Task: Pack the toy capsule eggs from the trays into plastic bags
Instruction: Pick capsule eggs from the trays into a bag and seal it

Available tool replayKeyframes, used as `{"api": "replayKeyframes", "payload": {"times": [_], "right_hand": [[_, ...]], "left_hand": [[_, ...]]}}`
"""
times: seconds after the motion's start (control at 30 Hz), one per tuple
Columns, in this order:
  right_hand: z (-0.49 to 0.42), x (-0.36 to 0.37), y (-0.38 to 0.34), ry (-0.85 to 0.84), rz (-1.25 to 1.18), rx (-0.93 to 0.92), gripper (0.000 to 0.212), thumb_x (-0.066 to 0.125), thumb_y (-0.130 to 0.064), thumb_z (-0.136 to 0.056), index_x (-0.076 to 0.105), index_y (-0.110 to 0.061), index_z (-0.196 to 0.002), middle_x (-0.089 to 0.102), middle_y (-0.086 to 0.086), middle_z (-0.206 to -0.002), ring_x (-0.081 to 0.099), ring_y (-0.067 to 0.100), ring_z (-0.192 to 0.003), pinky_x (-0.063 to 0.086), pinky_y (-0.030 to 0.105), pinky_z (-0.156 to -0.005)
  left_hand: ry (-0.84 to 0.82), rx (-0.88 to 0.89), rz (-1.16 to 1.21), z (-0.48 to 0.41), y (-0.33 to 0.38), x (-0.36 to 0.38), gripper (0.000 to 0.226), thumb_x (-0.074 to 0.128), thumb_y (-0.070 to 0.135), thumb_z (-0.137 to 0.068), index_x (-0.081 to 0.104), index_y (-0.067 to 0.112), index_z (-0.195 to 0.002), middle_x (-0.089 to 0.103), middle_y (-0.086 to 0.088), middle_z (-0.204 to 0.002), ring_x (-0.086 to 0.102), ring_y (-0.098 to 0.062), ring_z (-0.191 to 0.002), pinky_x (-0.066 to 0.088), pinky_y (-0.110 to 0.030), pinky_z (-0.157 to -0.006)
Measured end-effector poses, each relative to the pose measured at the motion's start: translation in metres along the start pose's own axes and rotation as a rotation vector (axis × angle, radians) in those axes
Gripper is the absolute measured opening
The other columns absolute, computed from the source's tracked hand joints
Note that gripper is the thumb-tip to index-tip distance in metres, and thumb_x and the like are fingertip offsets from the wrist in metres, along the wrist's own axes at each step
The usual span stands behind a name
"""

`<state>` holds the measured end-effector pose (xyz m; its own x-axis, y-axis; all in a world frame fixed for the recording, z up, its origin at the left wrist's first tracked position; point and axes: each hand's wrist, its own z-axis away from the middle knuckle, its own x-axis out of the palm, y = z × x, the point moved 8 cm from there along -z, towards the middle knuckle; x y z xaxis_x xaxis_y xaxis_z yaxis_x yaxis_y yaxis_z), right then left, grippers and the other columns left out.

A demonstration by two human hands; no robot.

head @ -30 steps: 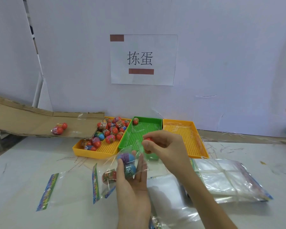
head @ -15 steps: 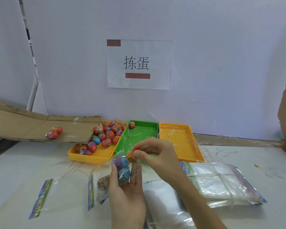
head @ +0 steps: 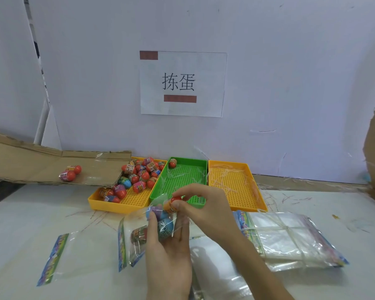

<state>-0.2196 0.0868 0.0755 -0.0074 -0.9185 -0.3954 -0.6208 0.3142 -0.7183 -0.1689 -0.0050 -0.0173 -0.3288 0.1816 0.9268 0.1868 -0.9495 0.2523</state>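
Before the green tray (head: 184, 176), L hand (head: 169, 254) grips plastic bag (head: 132, 230), fingers half-hiding capsule eggs (head: 139, 234) inside; R hand (head: 206, 204) pinches orange egg (head: 171, 205).

White wall (head: 290, 61), paper sign (head: 182, 83) (taped, perhaps); scuffed white table (head: 30, 224).

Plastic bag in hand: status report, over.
Left grip holds plastic bag, eggs inside. Right grip pinches orange egg at bag mouth. Nothing blocking.
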Motion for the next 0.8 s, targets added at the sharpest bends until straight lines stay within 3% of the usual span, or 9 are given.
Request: {"api": "replayKeyframes", "payload": {"times": [0.1, 0.23, 0.4, 0.57, 0.8], "right_hand": [[0.0, 0.001, 0.001, -0.015, -0.012, -0.004, 0.01, 0.083, -0.017, -0.08, 0.08, -0.022, -0.087, 0.074, -0.019, -0.084, 0.069, 0.008, -0.086, 0.051, 0.015, -0.079], [0.001, 0.005, -0.001, -0.025, 0.033, -0.032, 0.009, 0.085, -0.024, -0.078, 0.078, -0.021, -0.083, 0.072, -0.017, -0.08, 0.067, 0.008, -0.085, 0.05, 0.015, -0.076], [0.002, 0.009, -0.003, 0.01, 0.115, -0.054, 0.016, 0.084, -0.037, -0.076, 0.075, -0.024, -0.078, 0.07, -0.016, -0.08, 0.061, 0.008, -0.086, 0.047, 0.032, -0.081], [0.004, 0.017, -0.001, -0.045, 0.186, -0.067, 0.01, 0.075, -0.032, -0.089, 0.08, -0.024, -0.086, 0.065, -0.015, -0.106, 0.048, 0.01, -0.106, 0.041, 0.028, -0.091], [0.009, 0.028, -0.001, -0.239, 0.167, 0.038, 0.035, 0.047, -0.033, -0.095, 0.075, -0.04, -0.113, 0.045, -0.028, -0.141, 0.026, -0.002, -0.138, 0.022, 0.033, -0.113]], "left_hand": [[0.001, 0.008, 0.021, 0.0, 0.001, 0.0, 0.048, 0.069, 0.035, -0.079, 0.07, 0.013, -0.121, 0.075, -0.012, -0.117, 0.075, -0.027, -0.102, 0.056, -0.04, -0.097], [-0.04, -0.017, 0.016, 0.001, -0.001, 0.002, 0.04, 0.066, 0.034, -0.087, 0.071, 0.01, -0.119, 0.075, -0.012, -0.117, 0.075, -0.025, -0.102, 0.06, -0.04, -0.086], [-0.08, -0.016, -0.013, 0.001, -0.002, 0.004, 0.04, 0.062, 0.035, -0.093, 0.069, 0.011, -0.124, 0.074, -0.013, -0.121, 0.073, -0.028, -0.108, 0.058, -0.039, -0.095], [-0.097, -0.026, 0.002, 0.003, -0.002, 0.008, 0.041, 0.063, 0.037, -0.091, 0.07, 0.017, -0.126, 0.075, -0.009, -0.119, 0.075, -0.022, -0.103, 0.064, -0.033, -0.077], [-0.085, -0.058, -0.019, 0.006, -0.003, 0.007, 0.039, 0.061, 0.04, -0.097, 0.069, 0.022, -0.13, 0.073, -0.008, -0.124, 0.075, -0.019, -0.102, 0.063, -0.031, -0.072]]}}
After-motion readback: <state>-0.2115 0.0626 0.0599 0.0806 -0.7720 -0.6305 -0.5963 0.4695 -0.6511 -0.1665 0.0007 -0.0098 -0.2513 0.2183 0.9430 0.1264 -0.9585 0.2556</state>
